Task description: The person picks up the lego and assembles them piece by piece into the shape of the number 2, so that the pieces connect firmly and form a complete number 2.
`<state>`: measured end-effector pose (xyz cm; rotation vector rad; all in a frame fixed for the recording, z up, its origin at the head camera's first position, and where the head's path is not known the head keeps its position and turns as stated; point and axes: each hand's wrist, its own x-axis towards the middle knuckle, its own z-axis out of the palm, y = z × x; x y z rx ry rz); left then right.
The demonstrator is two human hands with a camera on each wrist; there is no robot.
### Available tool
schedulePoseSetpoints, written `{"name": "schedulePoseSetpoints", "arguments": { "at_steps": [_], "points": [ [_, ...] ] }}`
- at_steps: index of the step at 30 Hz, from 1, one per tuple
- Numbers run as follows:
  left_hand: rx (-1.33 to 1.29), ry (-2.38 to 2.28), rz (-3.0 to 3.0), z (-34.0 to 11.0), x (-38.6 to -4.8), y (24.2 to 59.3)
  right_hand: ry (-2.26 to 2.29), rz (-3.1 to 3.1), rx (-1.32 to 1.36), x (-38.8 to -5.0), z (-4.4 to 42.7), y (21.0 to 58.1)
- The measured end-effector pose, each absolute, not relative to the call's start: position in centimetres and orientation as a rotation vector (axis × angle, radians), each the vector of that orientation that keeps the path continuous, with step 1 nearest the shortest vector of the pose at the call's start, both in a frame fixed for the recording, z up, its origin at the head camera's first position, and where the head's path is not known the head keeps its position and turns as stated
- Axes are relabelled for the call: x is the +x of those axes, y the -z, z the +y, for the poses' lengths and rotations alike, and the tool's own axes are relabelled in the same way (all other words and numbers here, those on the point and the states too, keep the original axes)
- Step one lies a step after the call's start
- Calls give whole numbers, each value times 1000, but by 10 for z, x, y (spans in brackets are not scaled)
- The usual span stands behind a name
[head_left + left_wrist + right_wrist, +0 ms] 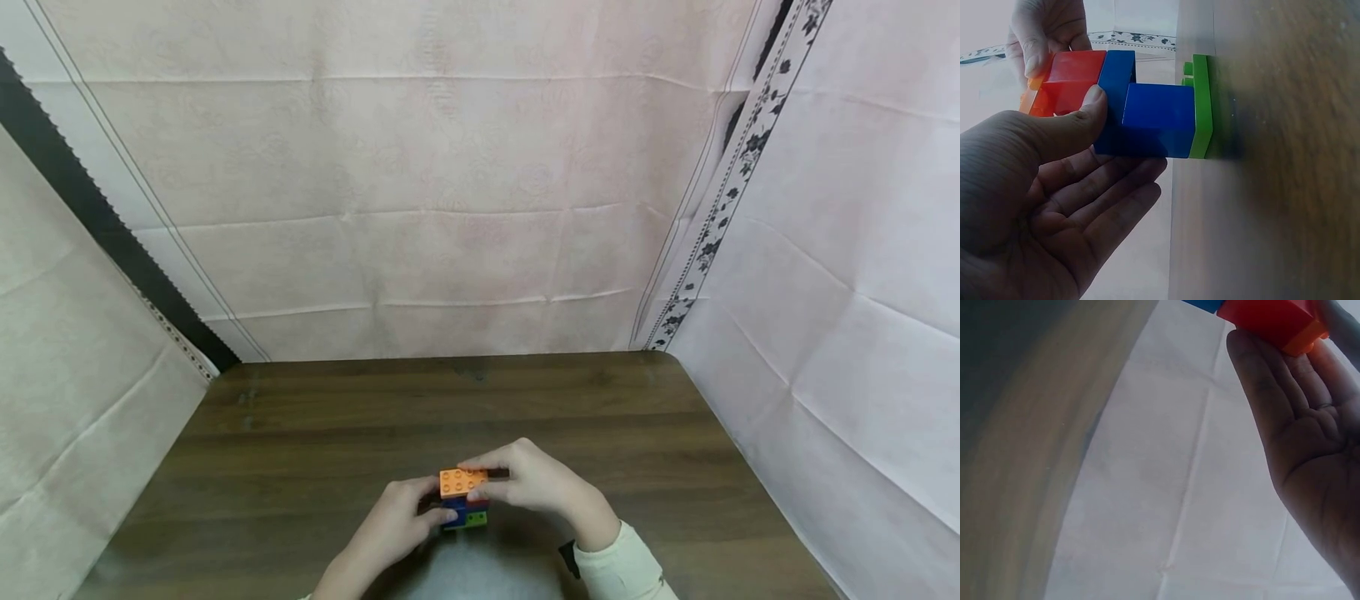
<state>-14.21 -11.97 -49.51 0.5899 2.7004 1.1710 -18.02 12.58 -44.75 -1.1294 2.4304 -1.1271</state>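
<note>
A small stack of toy building bricks stands on the wooden table. Its top is an orange brick [453,481] with studs. Below come red bricks [1075,72], blue bricks [1160,112] and a thin green brick [1202,112] at the base. My left hand [398,518] pinches the stack from its left side, thumb near where red meets blue, fingers behind. From the right, my right hand [536,477] holds the orange brick between thumb and fingers. In the right wrist view, a red brick [1269,322] shows above the right fingers; most of the stack is cut off there.
The brown wooden table [337,425] extends behind and to both sides of the hands. Pale creased cloth hangs behind it [450,258], with more cloth at the left and right sides. A dark floral border runs down the right cloth.
</note>
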Motion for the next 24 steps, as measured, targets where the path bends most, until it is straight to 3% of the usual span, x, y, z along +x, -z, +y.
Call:
{"name": "schedulePoseSetpoints", "arguments": {
  "at_steps": [11,24],
  "points": [
    [620,-1279,2611,-122,-143,498,1068,2449,-1354,-183,128,453],
    [627,-1103,2814,-125,-139,497,1101,2432,-1265,-185,140,453]
  ]
}}
